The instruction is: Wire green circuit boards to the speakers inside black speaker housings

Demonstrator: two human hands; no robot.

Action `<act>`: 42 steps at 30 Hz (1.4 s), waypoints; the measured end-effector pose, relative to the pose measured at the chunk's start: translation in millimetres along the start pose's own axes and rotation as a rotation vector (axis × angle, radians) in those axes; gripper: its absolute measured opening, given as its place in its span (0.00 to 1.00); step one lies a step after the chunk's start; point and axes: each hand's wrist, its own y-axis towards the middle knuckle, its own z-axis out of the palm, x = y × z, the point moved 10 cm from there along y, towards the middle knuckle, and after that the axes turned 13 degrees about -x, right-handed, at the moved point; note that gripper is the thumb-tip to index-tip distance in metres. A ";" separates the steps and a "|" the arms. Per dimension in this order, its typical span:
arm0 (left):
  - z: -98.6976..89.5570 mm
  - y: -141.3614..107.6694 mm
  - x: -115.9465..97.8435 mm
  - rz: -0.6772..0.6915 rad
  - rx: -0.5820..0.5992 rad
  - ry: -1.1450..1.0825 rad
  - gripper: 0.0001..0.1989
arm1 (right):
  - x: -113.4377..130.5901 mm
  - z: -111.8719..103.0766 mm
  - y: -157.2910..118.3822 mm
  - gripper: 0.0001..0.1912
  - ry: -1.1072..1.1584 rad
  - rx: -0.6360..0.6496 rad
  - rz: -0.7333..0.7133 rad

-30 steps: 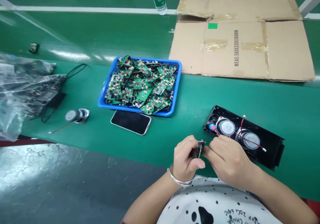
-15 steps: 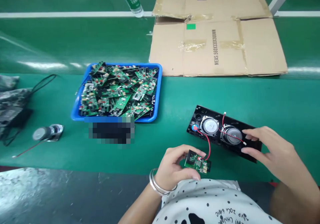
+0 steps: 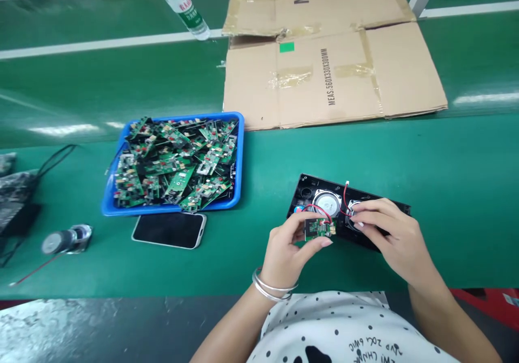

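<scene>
My left hand [image 3: 290, 244] grips a small green circuit board [image 3: 320, 229] between thumb and fingers, in front of a black speaker panel [image 3: 316, 183]. Red wires link the board to the panel. Two round speakers sit in the panel; the left speaker [image 3: 326, 205] shows plainly, while the other is mostly covered by my right hand [image 3: 385, 228]. The fingertips of my right hand are pinched on a white wire connector [image 3: 359, 224] over that second speaker. Another white plug [image 3: 347, 183] stands up on its wire at the panel's back edge.
A blue tray [image 3: 240, 163] heaped with circuit boards stands left of centre, a phone [image 3: 170, 230] before it. A loose speaker [image 3: 59, 242] and dark bagged parts [image 3: 18, 195] lie far left. Behind are flattened cardboard [image 3: 259, 92] and a water bottle [image 3: 182, 6].
My right hand has moved left across the panel and closed on the wire connector. My left hand has raised the board towards the panel. The view has shifted.
</scene>
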 end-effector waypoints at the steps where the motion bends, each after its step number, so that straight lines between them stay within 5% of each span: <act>1: -0.6 1.9 -0.7 0.005 -0.017 0.016 0.15 | -1.8 3.6 0.6 0.06 0.015 -0.001 0.037; 5: 0.8 7.0 -4.8 0.042 -0.024 0.071 0.15 | -4.0 17.5 1.5 0.02 0.037 0.020 0.107; 14: 4.8 6.4 -9.2 0.147 0.026 0.169 0.15 | 8.7 33.1 2.6 0.05 0.004 0.087 -0.038; 19: 8.7 4.4 -18.0 0.238 0.054 0.234 0.12 | 19.0 31.7 -1.0 0.05 -0.120 0.021 -0.163; 27: 6.2 2.1 -7.5 0.082 0.077 0.088 0.10 | 32.3 28.7 -6.3 0.06 -0.100 -0.084 -0.217; 33: 8.9 2.4 -15.4 0.118 0.157 0.016 0.08 | 12.1 33.0 -4.3 0.03 -0.010 0.045 -0.031; 38: 9.0 0.6 -17.6 0.132 0.176 0.017 0.09 | 19.0 37.2 -6.3 0.05 -0.088 0.079 -0.127; 42: 7.1 1.4 -7.6 0.008 0.127 -0.065 0.08 | 24.3 38.8 -6.3 0.06 -0.150 0.028 -0.178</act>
